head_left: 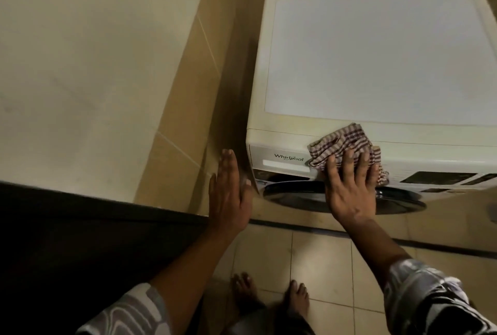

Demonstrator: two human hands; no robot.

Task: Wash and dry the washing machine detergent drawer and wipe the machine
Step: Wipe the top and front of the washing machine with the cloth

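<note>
A white front-loading washing machine stands at the right, seen from above. Its detergent drawer front, with a brand logo, sits closed at the top left of the front panel. My right hand presses a crumpled brown-and-white striped cloth flat against the front panel, just right of the drawer, fingers spread and straight. My left hand is held flat with straight fingers beside the machine's left front corner, the thumb at the corner edge. The dark round door shows under my right hand.
A tiled wall runs close along the machine's left side, leaving a narrow gap. A dark counter edge lies at the lower left. My bare feet stand on the tiled floor in front of the machine.
</note>
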